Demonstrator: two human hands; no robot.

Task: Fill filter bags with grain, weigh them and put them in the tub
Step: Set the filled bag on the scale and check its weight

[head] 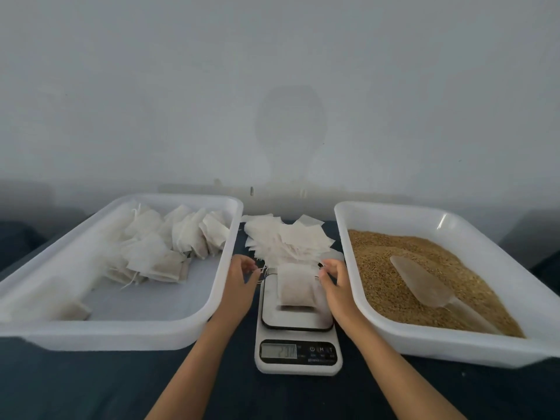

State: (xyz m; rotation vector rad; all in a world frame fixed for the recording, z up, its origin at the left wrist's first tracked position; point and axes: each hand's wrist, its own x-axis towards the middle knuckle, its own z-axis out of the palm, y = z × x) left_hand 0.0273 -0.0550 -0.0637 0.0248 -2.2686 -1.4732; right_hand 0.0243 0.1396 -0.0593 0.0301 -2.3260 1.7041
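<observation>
1. A fair batch was already done, judging by the heap of filled filter bags (169, 247) lying in the white tub (127, 331) at the left of the frame, drawstrings trailing loose.
2. 1 more filled bag (295, 287) stood on the platform of the scale (298, 356) at the lower centre, so this bag was at the weighing step.
3. The scale's display was lit, but its digits were too blurred to read.
4. The left hand (239, 275) sat just left of the bag, fingers curled with the tips close together; it seemed to pinch a drawstring, though the thread was too fine to be sure.
5. The right hand (333, 277) mirrored it just right of the bag, fingers curled at the bag's top corner, seemingly pinching the other string end.
6. The bag looked plump and upright, pale and slightly translucent, the grain showing as a darker shade in its lower part.
7. Much was left: a stack of empty bags (288, 237) lay behind the scale, and the tub of grain (424, 277) at the right still held a deep layer, with a clear scoop (424, 281) lying on it.
8. This bag had yet to go into the left tub.
</observation>
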